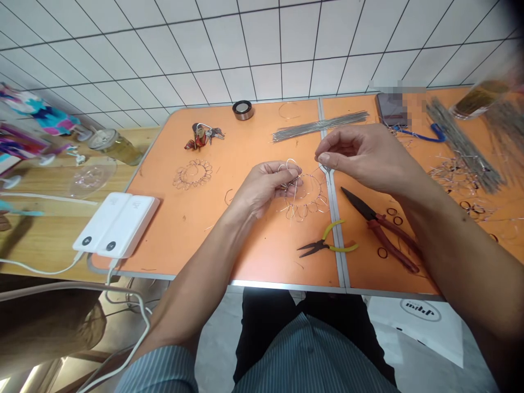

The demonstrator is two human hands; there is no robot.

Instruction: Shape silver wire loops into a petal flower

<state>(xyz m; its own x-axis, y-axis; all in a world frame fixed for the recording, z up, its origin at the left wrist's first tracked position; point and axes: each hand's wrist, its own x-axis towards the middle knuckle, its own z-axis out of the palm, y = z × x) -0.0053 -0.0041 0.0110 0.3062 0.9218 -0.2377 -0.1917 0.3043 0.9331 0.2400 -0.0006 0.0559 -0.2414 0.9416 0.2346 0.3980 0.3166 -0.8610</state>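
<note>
My left hand [268,188] pinches a ring of thin wire [306,208] between thumb and fingers. Small petal-like loops run around the ring, and a few loose wire ends stick out near the fingertips. To the right and slightly higher, my right hand [355,154] has thumb and forefinger pressed together on what looks like a fine wire end, partly hidden by the fingers. Below the ring lie small pliers with yellow handles [327,245]. Larger pliers with red handles [379,225] rest under my right forearm. A similar looped wire ring [193,174] lies flat on the left.
Bundled straight wires [319,126] lie behind my hands, with another bundle [466,144] and wire scraps at right. Black tape [243,110], keys [207,135] and white power banks [117,224] sit left. A metal-edged seam [336,229] crosses the orange table.
</note>
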